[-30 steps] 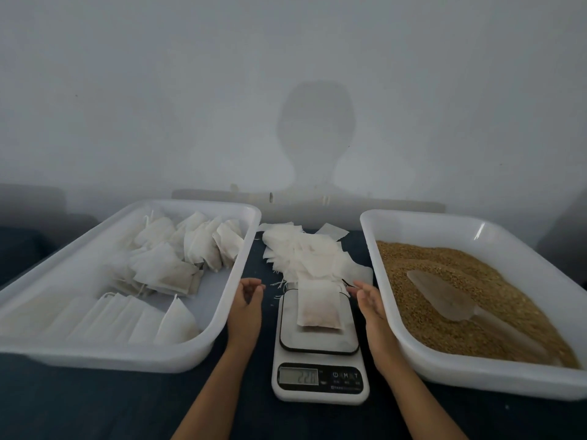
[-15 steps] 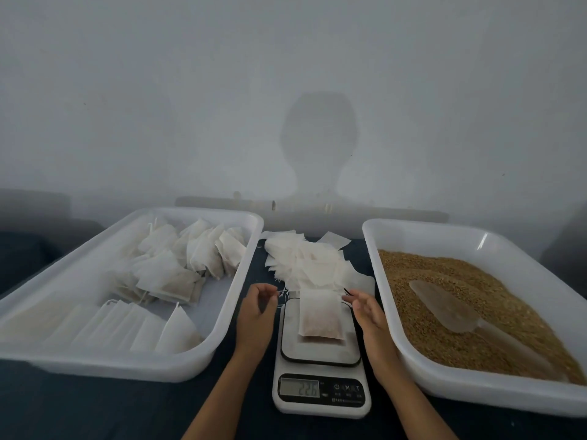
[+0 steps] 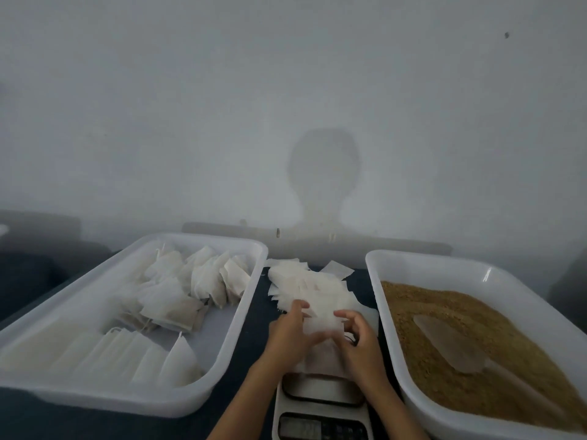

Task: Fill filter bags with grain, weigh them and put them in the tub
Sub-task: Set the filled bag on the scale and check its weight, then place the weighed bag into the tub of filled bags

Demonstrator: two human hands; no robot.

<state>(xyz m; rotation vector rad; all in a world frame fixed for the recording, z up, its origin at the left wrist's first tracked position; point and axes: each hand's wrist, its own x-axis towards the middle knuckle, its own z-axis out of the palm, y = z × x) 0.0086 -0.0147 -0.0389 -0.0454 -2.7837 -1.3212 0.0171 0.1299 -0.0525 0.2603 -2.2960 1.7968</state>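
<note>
Head view shows my left hand [image 3: 287, 333] and right hand [image 3: 359, 339] pinching a filled filter bag [image 3: 320, 360] just over the scale [image 3: 320, 404], probably lifting it toward the bag tub [image 3: 241, 315] left of my left hand; grain tub [image 3: 394, 354] sits right.

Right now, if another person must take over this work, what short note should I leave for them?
Left hand and right hand both grip one filter bag above the scale; a filled bag lies on its plate.
Empty bags are piled behind the scale. Left tub holds finished bags. Right tub holds grain, with the scoop lying in it.
Done: many bags are filled.
Left: move the weighed bag to the left tub, then fill more. The display is unreadable.
</note>
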